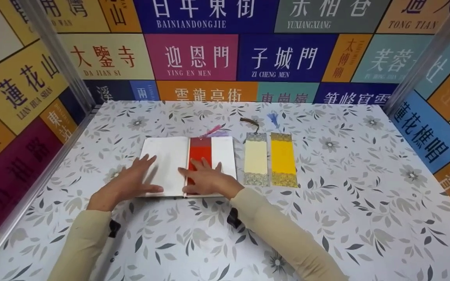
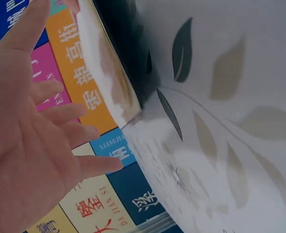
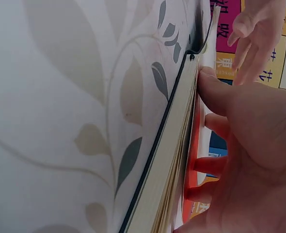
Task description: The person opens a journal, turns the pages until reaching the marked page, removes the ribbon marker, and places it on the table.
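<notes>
A notebook with blank white pages lies open on the table. Along its centre fold, on the right-hand page, is a red bookmark whose pink tassel hangs past the top edge. My right hand rests on this bookmark with fingers spread. In the right wrist view its fingertips touch the red strip, thumb close to the fold. Over the outer edge of the left page is my left hand, fingers extended and holding nothing. The left wrist view shows its fingers apart beside the page edge.
Right of the notebook lie a cream bookmark with a dark tassel and a yellow bookmark with a blue tassel. A floral cloth covers the table. Colourful sign-printed panels stand behind and at both sides.
</notes>
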A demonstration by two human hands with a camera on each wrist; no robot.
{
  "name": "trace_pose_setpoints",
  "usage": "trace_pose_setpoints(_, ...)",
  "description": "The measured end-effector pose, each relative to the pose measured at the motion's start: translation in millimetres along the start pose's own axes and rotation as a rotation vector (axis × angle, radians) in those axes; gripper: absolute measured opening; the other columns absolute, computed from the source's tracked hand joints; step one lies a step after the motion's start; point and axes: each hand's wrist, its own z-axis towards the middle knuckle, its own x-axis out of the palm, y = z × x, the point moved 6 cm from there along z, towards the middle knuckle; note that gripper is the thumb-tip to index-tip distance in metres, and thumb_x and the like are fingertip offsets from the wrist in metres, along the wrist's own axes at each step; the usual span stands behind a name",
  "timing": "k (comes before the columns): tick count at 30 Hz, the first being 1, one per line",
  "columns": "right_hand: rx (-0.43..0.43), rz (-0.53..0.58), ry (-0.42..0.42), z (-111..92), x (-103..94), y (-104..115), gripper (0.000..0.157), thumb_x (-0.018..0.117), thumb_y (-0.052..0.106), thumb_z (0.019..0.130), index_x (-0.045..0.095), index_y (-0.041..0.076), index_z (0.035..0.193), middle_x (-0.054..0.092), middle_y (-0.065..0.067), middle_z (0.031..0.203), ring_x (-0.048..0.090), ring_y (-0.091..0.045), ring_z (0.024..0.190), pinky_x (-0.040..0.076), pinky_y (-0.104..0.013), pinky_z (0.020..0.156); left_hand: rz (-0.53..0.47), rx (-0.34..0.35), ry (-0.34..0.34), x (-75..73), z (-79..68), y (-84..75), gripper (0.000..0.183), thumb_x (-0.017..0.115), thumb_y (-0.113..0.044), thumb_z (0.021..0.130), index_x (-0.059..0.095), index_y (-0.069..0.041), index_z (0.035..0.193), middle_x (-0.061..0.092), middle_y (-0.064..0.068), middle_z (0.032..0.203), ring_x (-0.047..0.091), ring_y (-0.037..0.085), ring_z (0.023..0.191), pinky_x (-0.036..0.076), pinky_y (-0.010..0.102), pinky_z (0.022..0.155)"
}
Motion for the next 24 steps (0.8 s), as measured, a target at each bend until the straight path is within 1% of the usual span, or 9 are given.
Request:
trace_pose_setpoints(4,0.004,-0.024,0.002,1,0.5,0,0.067,0.055,0.050,0.099,0.024,0.042,0.158,0.011,-0.006,0.170,0.001,-0.036,0.158,0.001,-0.073,0.119,0.053,-0.016,0.081,7.1,14.2,-1.7,0.102,0.070,-0.055,0.088,0.019,-0.004,0.160,0.008,0.029,0.165,0.006,0.053,0.151,0.009,0.073,0.118)
trace_pose_setpoints(9,0.000,-0.042,-0.005,3,0.9,0,0.068,0.055,0.051,0.099,0.024,0.042,0.158,0.011,-0.007,0.170,0.003,-0.036,0.158,0.005,-0.075,0.118,0.146,-0.035,0.167,13.3,29.9,-3.3,0.104,0.066,-0.059,0.089,0.013,-0.006,0.161,0.004,0.027,0.166,0.003,0.053,0.152,0.006,0.074,0.118)
trace_pose_setpoints(13,0.002,-0.044,0.001,4,-0.7,2,0.068,0.057,0.051,0.098,0.025,0.041,0.158,0.014,-0.008,0.169,0.006,-0.035,0.158,0.007,-0.075,0.118,0.191,-0.035,0.227,19.1,38.9,-7.6,0.107,0.065,-0.063,0.088,0.008,-0.010,0.162,0.001,0.025,0.167,0.001,0.054,0.152,0.006,0.075,0.117)
trace_pose_setpoints(18,0.006,-0.060,0.010,4,-5.9,2,0.069,0.059,0.050,0.097,0.027,0.039,0.158,0.019,-0.010,0.168,0.013,-0.034,0.156,0.012,-0.074,0.118,0.185,-0.039,0.283,23.5,43.3,-11.5,0.107,0.064,-0.064,0.088,0.006,-0.014,0.163,-0.003,0.022,0.168,0.000,0.052,0.153,0.009,0.072,0.119)
trace_pose_setpoints(21,-0.003,-0.064,0.002,4,-9.9,2,0.073,0.059,0.048,0.098,0.023,0.037,0.160,0.023,-0.010,0.166,0.019,-0.032,0.155,0.016,-0.071,0.119,0.182,-0.045,0.303,24.8,43.2,-10.3,0.106,0.064,-0.063,0.088,0.006,-0.014,0.163,-0.004,0.022,0.168,-0.001,0.050,0.153,0.011,0.069,0.120)
trace_pose_setpoints(24,-0.025,-0.030,-0.022,4,-15.3,1,0.077,0.061,0.043,0.098,0.017,0.034,0.161,0.029,-0.008,0.165,0.026,-0.027,0.152,0.017,-0.070,0.119,0.188,-0.050,0.314,25.8,43.0,-9.3,0.105,0.064,-0.062,0.089,0.006,-0.015,0.163,-0.004,0.021,0.168,-0.001,0.049,0.154,0.011,0.068,0.121)
